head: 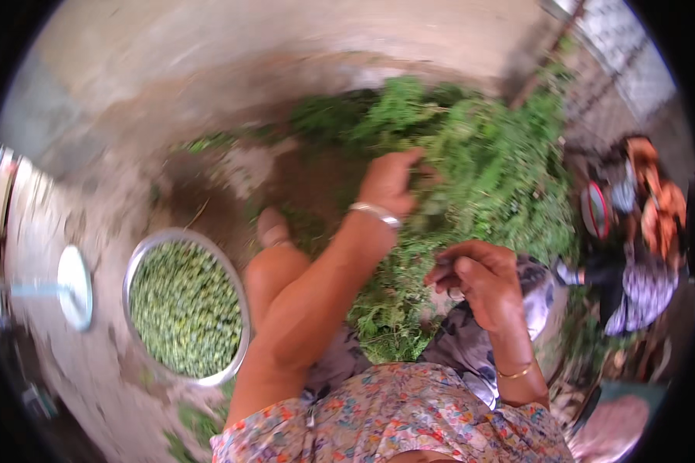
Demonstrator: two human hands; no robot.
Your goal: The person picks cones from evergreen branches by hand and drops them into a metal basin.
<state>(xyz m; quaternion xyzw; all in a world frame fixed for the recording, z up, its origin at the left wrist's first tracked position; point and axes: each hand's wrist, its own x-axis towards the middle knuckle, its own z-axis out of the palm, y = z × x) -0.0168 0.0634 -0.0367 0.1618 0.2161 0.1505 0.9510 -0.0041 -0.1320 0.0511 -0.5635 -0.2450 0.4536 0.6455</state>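
Observation:
My left hand (391,182), with a silver-coloured bangle at its wrist, reaches to the near left edge of a large heap of leafy green plants (498,173). Blur hides whether its fingers hold a stem. Over the right part of the cut greenery my right hand (480,278) is raised, fingers bent and thumb near them; a thin bangle circles that wrist. Whether something small is between its fingertips cannot be told. More greenery lies between my knees. To the left, a round metal basin (244,341) holds many small green pods or pieces.
A pale blue round object (75,289) stands on the bare ground at the far left. A wall (266,35) runs behind the heap. At right, other people (648,283) sit near a red-rimmed container (596,211). A metal-mesh panel or gate stands at upper right.

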